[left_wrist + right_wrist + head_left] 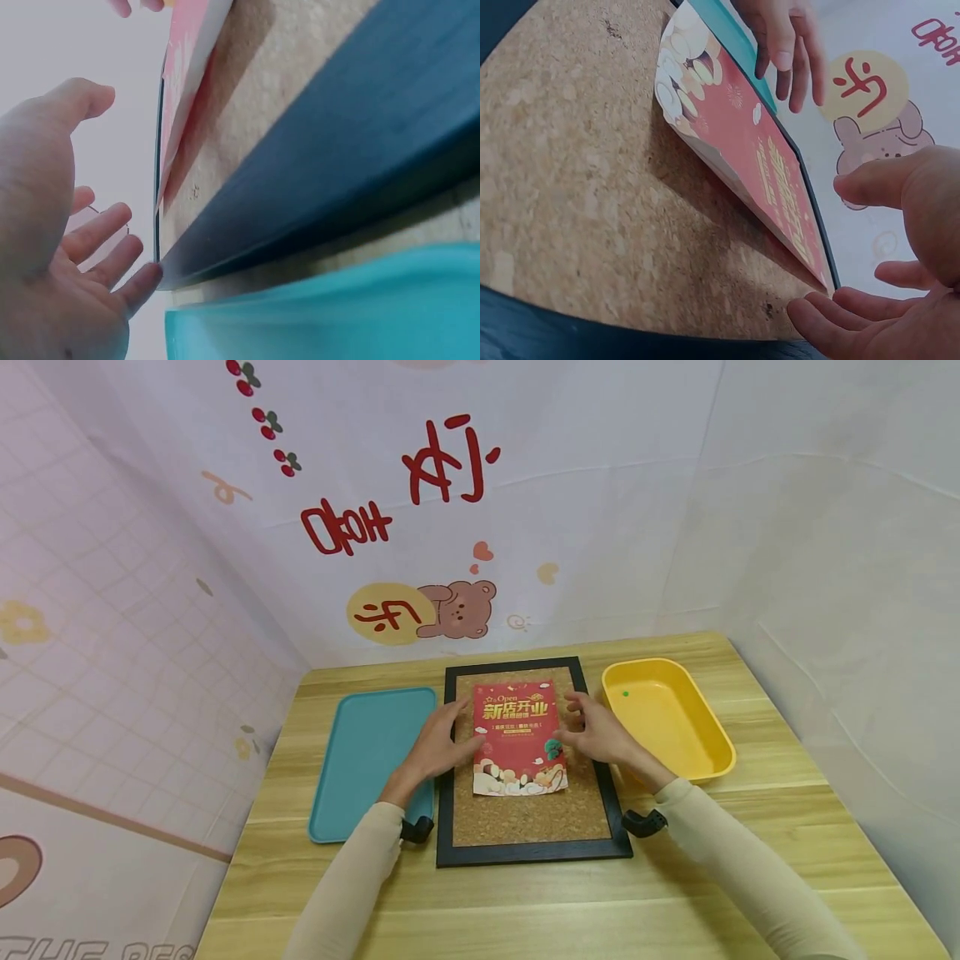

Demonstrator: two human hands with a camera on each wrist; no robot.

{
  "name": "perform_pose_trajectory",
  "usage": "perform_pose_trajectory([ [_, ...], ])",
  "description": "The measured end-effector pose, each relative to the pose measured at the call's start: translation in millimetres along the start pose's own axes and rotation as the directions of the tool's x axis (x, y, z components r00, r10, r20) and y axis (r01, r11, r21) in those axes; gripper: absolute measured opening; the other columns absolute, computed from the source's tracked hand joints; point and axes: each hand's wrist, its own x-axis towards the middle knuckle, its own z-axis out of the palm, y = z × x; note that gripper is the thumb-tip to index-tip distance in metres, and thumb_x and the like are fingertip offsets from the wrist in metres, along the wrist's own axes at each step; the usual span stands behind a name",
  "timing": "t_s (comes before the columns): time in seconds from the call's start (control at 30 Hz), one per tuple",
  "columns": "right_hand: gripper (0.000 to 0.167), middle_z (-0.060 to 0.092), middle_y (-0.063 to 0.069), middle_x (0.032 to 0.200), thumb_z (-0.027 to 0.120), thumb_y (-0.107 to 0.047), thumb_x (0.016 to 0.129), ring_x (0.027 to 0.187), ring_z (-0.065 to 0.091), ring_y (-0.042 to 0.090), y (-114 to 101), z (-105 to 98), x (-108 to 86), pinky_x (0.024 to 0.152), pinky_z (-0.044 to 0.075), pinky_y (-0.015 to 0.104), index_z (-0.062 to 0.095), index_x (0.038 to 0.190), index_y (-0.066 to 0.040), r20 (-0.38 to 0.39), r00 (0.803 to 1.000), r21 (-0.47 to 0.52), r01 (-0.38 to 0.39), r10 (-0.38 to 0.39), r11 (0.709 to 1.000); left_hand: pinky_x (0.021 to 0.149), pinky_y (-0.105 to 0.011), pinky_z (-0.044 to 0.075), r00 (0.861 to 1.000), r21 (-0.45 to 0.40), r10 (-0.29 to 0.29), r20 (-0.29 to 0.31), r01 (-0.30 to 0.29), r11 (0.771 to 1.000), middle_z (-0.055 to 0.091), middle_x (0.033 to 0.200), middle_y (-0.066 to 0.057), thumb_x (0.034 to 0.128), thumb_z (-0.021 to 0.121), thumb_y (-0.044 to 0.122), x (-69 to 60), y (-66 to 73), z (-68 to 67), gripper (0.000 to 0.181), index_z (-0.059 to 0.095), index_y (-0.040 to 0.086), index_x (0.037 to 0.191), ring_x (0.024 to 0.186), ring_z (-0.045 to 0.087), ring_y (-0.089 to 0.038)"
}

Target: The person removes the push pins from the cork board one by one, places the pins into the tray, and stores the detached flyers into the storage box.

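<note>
Red "Open" poster [517,752] lies on a black-framed corkboard [528,822], side edges curling up from the cork. Left hand [441,743] at its left edge, right hand [600,732] at its right; both have relaxed, spread fingers, just clear of the paper. Teal tray [367,760] left of the board, yellow tub [663,714] right, all on a wood-grain table [540,914].

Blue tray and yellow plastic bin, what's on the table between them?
The black-framed corkboard, with the red "Open" poster on it; the head view shows this.
</note>
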Motion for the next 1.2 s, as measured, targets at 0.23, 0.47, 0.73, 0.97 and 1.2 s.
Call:
perform_pose_trajectory([
  [0.23,0.087,0.059,0.032,0.156,0.084,-0.026,0.104,0.134,0.069,0.048,1,6,2.0,0.106,0.066,0.06,0.036,0.171,0.003,0.002,0.998,0.021,-0.057,0.057,0.998,0.118,-0.068,0.057,0.999,-0.092,-0.052,0.004,0.052,0.994,0.049,0.173,-0.023,0.1062,0.078,0.038,0.6,6.5,0.3,0.087,0.036,0.016,0.179,0.157,0.053,-0.043],
  [0.47,0.083,0.062,0.032,0.152,0.083,-0.025,0.104,0.132,0.071,0.046,6,10,4.0,0.104,0.067,0.057,0.039,0.168,0.005,0.005,0.997,0.061,-0.076,0.076,0.995,0.117,-0.064,0.058,0.994,-0.201,-0.099,0.039,0.105,0.974,0.053,0.171,-0.023,0.1058,0.079,0.035,0.3,5.9,1.5,0.091,0.032,0.009,0.179,0.143,0.063,-0.04],
  [0.73,0.078,0.065,0.029,0.146,0.083,-0.022,0.104,0.129,0.07,0.043,7,11,3.7,0.106,0.067,0.054,0.043,0.165,0.008,0.006,0.995,0.109,-0.104,0.104,0.989,0.118,-0.058,0.057,0.985,-0.261,-0.141,0.098,0.162,0.952,0.06,0.155,-0.026,0.1068,0.079,0.031,-2.5,5.8,0.9,0.092,0.029,0.001,0.178,0.122,0.066,-0.03],
  [0.97,0.076,0.067,0.03,0.14,0.082,-0.016,0.104,0.124,0.072,0.041,7,14,3.5,0.105,0.066,0.052,0.043,0.164,0.01,0.016,0.995,0.147,-0.101,0.1,0.984,0.113,-0.057,0.062,0.982,-0.253,-0.161,0.097,0.181,0.95,0.062,0.156,-0.022,0.106,0.08,0.025,-2.3,7.2,2.2,0.09,0.031,0.0,0.177,0.133,0.072,-0.037],
  [1.2,0.067,0.071,0.029,0.134,0.081,-0.011,0.103,0.116,0.073,0.036,7,16,4.3,0.096,0.068,0.041,0.049,0.158,0.009,0.02,0.994,0.189,-0.11,0.108,0.976,0.103,-0.049,0.066,0.981,-0.258,-0.159,0.106,0.182,0.949,0.065,0.149,-0.023,0.1058,0.078,0.016,-3.0,7.1,3.6,0.086,0.032,-0.001,0.176,0.128,0.073,-0.037],
])
